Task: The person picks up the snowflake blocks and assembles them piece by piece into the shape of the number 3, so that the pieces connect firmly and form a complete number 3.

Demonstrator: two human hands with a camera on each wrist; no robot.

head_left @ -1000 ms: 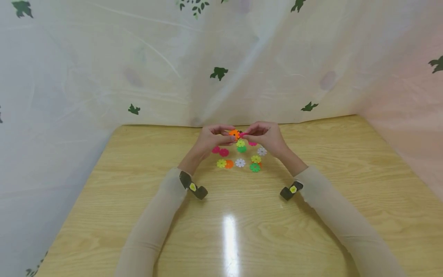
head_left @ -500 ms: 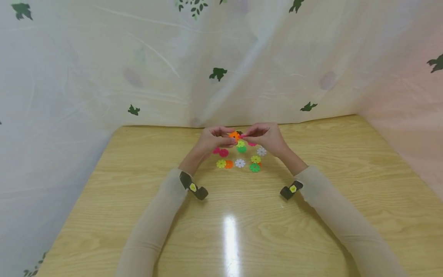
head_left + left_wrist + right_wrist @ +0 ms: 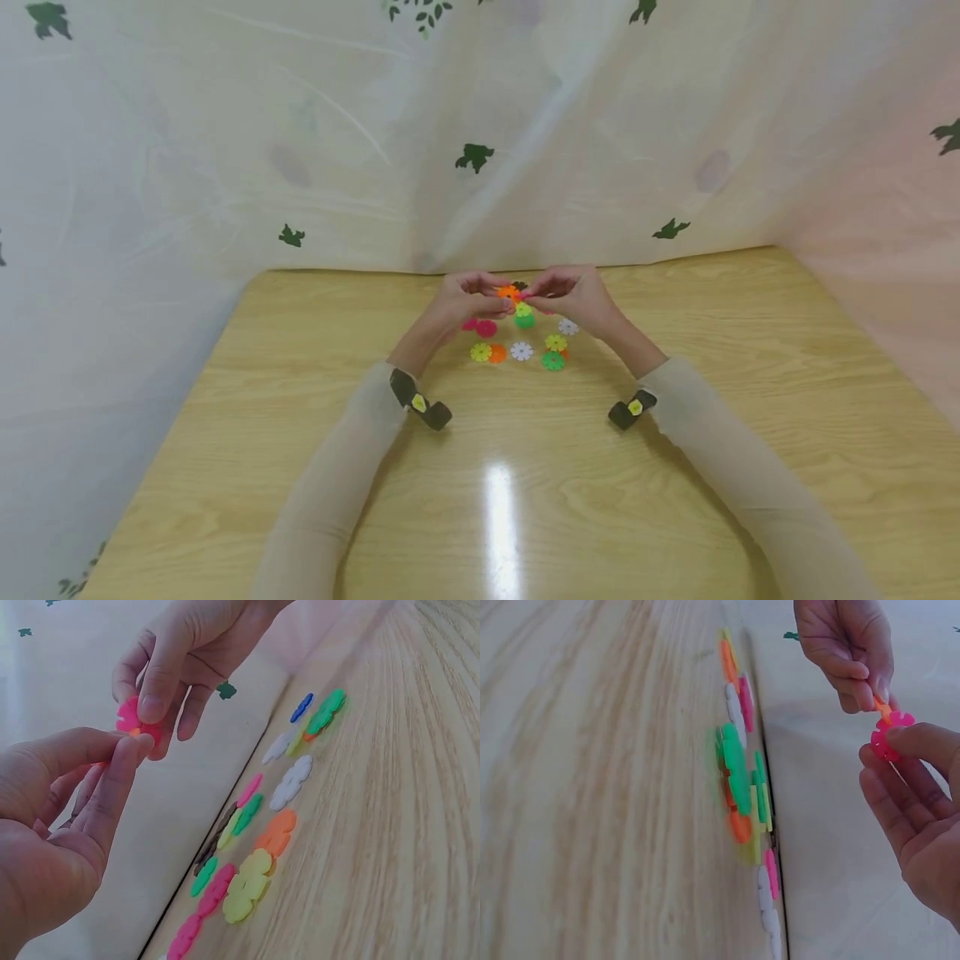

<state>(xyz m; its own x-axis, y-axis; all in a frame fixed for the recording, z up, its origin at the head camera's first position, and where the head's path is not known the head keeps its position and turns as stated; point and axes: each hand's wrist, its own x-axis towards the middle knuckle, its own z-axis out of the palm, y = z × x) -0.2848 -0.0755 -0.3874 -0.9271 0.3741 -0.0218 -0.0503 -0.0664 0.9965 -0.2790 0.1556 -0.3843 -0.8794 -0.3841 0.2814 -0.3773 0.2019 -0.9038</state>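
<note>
Above the far part of the table, my left hand (image 3: 468,297) pinches an orange flower-shaped snap disc (image 3: 508,293) between thumb and fingers. Facing it, my right hand (image 3: 573,293) pinches a pink flower-shaped snap disc (image 3: 885,742). The two discs meet at their edges, with the orange one roughly crosswise to the pink one in the right wrist view. Fingertips cover much of the orange disc in the left wrist view, so how deep the slots sit in each other cannot be told.
Several loose discs lie below the hands: white (image 3: 521,351), yellow (image 3: 481,352), green (image 3: 553,361), pink (image 3: 486,328) and a blue one (image 3: 301,708). Some overlap. A patterned curtain (image 3: 360,167) hangs behind the wooden table (image 3: 570,500).
Both hands stay almost in place, holding the same two discs. The right hand has shifted very slightly left, toward the orange disc.
</note>
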